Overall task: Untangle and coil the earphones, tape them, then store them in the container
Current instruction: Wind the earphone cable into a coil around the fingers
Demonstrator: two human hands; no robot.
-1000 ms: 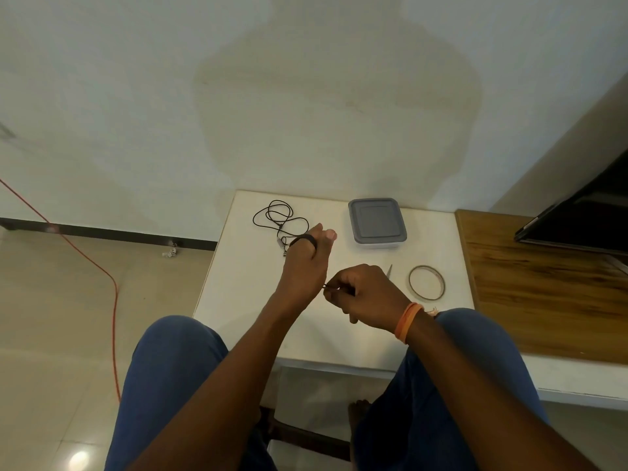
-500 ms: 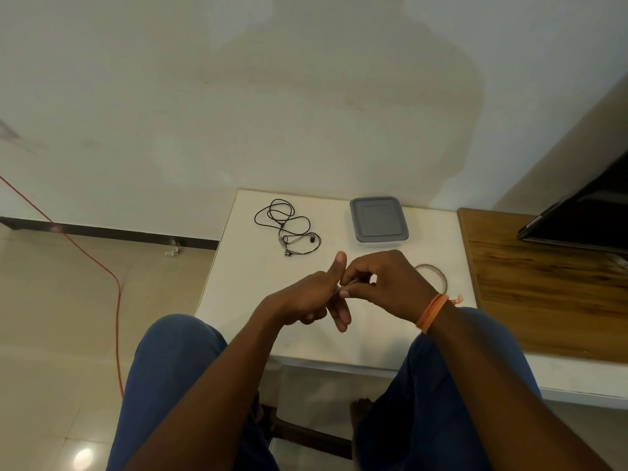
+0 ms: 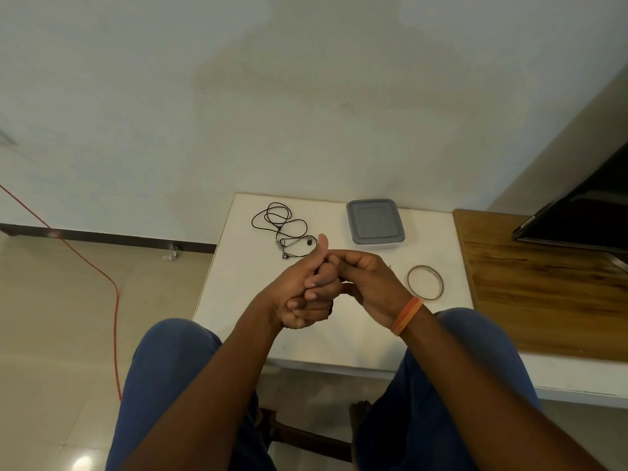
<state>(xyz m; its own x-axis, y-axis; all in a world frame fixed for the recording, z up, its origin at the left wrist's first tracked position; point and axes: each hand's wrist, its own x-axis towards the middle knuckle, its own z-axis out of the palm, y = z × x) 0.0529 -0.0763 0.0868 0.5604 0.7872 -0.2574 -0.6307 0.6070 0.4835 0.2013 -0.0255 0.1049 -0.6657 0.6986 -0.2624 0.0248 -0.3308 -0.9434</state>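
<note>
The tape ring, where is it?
In the head view the tape ring lies flat on the white table, to the right of the hands, nearer the person than the grey container.

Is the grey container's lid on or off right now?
On. The grey square lid sits flush over the clear plastic container at the white table's far edge; nothing of its inside shows.

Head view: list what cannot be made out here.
- Whatever the left hand and right hand hold between them: hidden by the interlocked fingers.
- Contents of the container: covered by its grey lid.
- Earphones tangle: too small to trace; one end passes behind the left thumb.
- Dark screen: cut off by the right edge.
</note>
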